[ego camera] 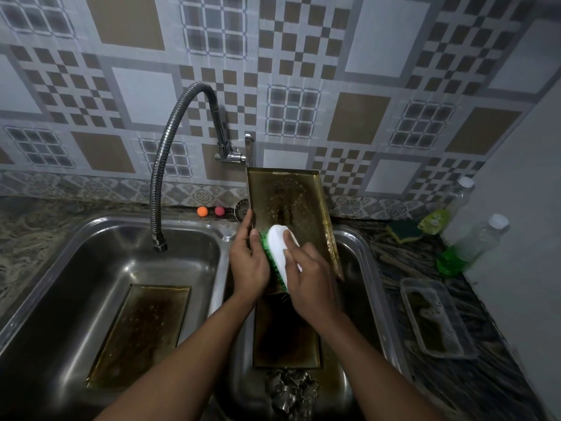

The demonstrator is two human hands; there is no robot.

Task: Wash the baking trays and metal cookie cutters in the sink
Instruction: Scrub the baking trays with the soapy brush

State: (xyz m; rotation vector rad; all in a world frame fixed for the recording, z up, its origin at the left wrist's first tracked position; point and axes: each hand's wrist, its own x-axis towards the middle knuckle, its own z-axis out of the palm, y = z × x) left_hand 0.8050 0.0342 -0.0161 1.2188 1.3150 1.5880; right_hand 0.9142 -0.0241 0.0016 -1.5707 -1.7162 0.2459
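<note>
Flat in the left sink basin (76, 284): one baking tray (142, 332). Left hand (249, 262) clamped on the left edge of a tilted baking tray (291, 205) over the right basin (353, 238). Right hand (312, 275) wrapped round a white scrub brush (280, 247), bristles against that tray. Lower down, metal cookie cutters (293, 390).

Left hand (249, 265), right hand (312, 278) bare; left forearm (185, 357), right forearm (373, 357) bare to frame edge.

A wall (358, 123) tiled in grey, white and tan squares and checkers rises behind a dark, marbled stone counter (403, 268). A border strip (91, 185) of ornamental tiles runs along the wall's foot. A plain grey side wall (522, 238) stands right; light is dim
</note>
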